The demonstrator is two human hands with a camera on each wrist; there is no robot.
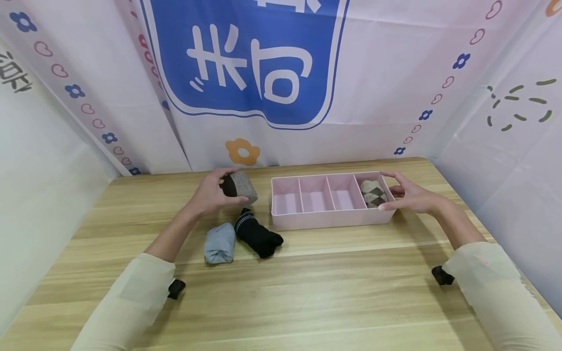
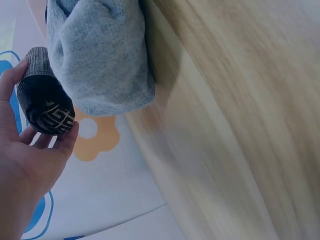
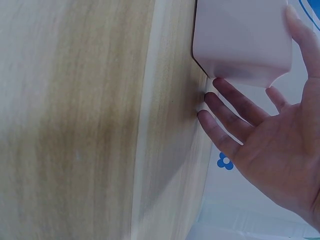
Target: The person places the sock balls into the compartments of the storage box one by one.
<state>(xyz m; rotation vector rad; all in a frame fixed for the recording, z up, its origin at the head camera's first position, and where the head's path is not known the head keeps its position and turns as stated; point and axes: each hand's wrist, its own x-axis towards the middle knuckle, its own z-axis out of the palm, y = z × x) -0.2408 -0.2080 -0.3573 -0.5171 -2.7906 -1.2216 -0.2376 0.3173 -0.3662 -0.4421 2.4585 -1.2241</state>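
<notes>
My left hand [image 1: 214,192] grips a rolled pair of socks [image 1: 244,187], dark on one end and grey on the other, above the table left of a pink divided box [image 1: 329,218]. White line markings show on its dark end in the left wrist view. At the box's right end, my right hand [image 1: 410,194] holds it between thumb and forefinger at the corners; its other fingers are spread. A rolled argyle sock [image 1: 372,192] in beige and brown sits in the rightmost compartment. The other three compartments hold nothing.
On the wooden table [image 1: 307,292], a light grey rolled sock [image 1: 220,243] lies beside a black sock bundle [image 1: 256,234], left of the box. A printed cloth [image 1: 373,97] hangs behind the table's back edge. Black wrist devices [image 1: 176,288] show under both sleeves.
</notes>
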